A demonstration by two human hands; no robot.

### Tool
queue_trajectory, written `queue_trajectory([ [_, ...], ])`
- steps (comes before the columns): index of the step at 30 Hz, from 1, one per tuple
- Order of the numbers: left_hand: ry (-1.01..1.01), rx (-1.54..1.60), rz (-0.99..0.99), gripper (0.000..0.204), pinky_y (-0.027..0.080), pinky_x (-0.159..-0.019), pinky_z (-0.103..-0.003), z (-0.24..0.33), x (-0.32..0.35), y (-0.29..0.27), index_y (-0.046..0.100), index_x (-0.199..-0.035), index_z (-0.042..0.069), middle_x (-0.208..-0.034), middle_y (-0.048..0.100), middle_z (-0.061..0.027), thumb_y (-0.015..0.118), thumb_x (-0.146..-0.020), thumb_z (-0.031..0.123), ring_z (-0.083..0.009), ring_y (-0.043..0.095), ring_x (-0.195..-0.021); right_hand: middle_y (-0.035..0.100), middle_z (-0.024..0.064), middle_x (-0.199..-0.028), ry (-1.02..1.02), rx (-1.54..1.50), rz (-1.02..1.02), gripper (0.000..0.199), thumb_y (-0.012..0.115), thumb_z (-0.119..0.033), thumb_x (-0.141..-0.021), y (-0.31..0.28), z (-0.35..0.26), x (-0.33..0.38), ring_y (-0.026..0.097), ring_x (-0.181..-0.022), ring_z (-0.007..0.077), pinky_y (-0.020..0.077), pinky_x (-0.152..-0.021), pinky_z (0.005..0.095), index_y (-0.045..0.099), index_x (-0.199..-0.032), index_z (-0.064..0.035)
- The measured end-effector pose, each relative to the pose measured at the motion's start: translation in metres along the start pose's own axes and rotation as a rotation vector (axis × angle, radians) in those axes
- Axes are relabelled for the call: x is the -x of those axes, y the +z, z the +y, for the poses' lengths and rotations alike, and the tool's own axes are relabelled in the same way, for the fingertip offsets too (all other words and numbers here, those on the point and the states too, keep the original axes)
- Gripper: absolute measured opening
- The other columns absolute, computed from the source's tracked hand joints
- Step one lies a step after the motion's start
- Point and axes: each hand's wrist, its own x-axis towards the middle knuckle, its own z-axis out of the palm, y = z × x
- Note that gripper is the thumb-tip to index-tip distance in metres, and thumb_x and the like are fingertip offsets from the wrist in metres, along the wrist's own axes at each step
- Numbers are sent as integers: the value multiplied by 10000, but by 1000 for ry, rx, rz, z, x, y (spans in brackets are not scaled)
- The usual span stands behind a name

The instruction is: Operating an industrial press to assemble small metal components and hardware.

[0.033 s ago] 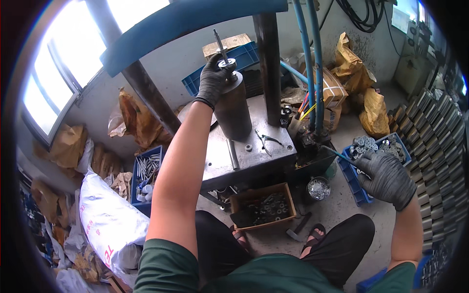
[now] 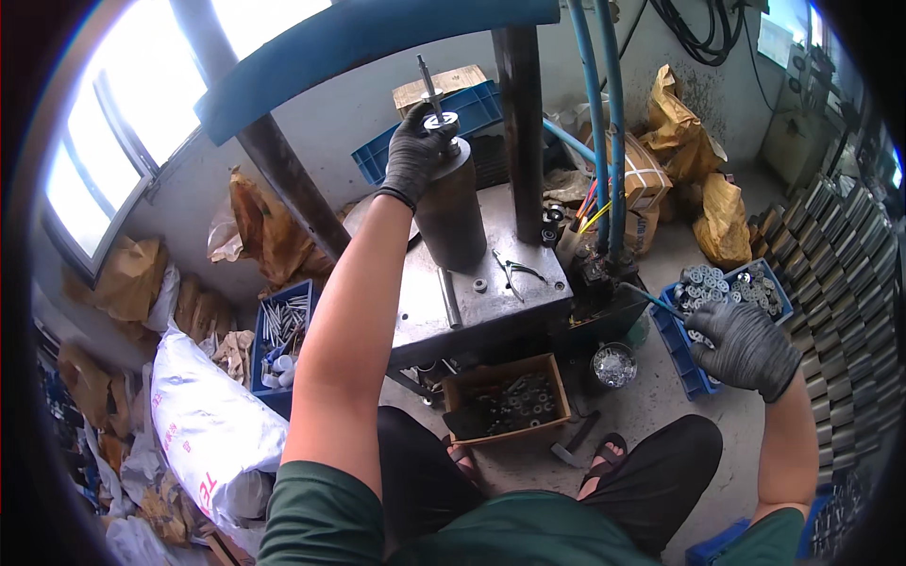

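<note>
My left hand [image 2: 415, 151], in a dark grey glove, is closed around the lower end of an upright metal rod [image 2: 427, 77]. A bright round metal disc [image 2: 441, 121] sits around the rod at my fingers, just above a thick dark steel cylinder [image 2: 453, 212] standing on the press table. My gloved right hand [image 2: 750, 349] is curled around the end of a thin lever with a blue grip [image 2: 658, 300], which extends from the machine's right side. Pliers [image 2: 517, 271], a small ring [image 2: 480, 285] and a short metal bar [image 2: 448, 297] lie on the metal table [image 2: 415, 328].
Blue press posts and hoses [image 2: 593, 123] rise around the table. Blue bins [image 2: 694, 363] of round metal parts stand at right, beside stacked metal tubes [image 2: 821, 283]. Below are a cardboard box [image 2: 505, 438] of rings, a hammer [image 2: 576, 441] and a bucket [image 2: 614, 365]. A white sack [image 2: 212, 424] leans at left.
</note>
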Motion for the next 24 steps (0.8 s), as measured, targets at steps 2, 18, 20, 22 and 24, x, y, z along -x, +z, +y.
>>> queue_trajectory([
  [2, -60, 103, -61, 549, 613, -668, -308, 3, 4, 9, 561, -1403, 86, -945, 667, -38, 781, -905, 18, -132, 641, -756, 725, 194, -970, 43, -176, -154, 353, 676, -175, -798, 6, 14, 6, 709, -862, 385, 573, -800, 475, 728, -1110, -18],
  [18, 27, -170, 1, 561, 553, -656, -242, 2, 1, 7, 596, -1373, 80, -899, 693, -28, 848, -873, 111, -75, 606, -724, 713, 184, -857, 150, -206, -191, 172, 657, -177, -806, 82, -13, 67, 704, -842, 391, 577, -775, 476, 733, -887, -45],
  [20, 89, -262, 16, 564, 548, -622, -245, 0, 1, 3, 595, -1378, 94, -889, 693, -27, 841, -871, 84, -80, 598, -707, 718, 174, -853, 156, -198, -194, 172, 655, -190, -814, 80, -13, 65, 710, -844, 383, 581, -777, 465, 731, -881, -51],
  [22, 38, -239, 10, 564, 568, -684, -277, 0, 2, 2, 605, -1370, 108, -950, 709, -62, 846, -861, 145, -116, 644, -759, 712, 177, -840, 137, -204, -188, 170, 643, -200, -823, 74, -16, 61, 704, -823, 392, 574, -756, 478, 718, -857, -51],
  [24, -14, -214, 3, 567, 588, -746, -309, 1, 3, 4, 615, -1361, 123, -1010, 724, -96, 850, -852, 206, -152, 690, -811, 706, 184, -831, 138, -185, -193, 169, 639, -200, -825, 71, -14, 59, 701, -811, 397, 570, -747, 488, 712, -848, -50],
])
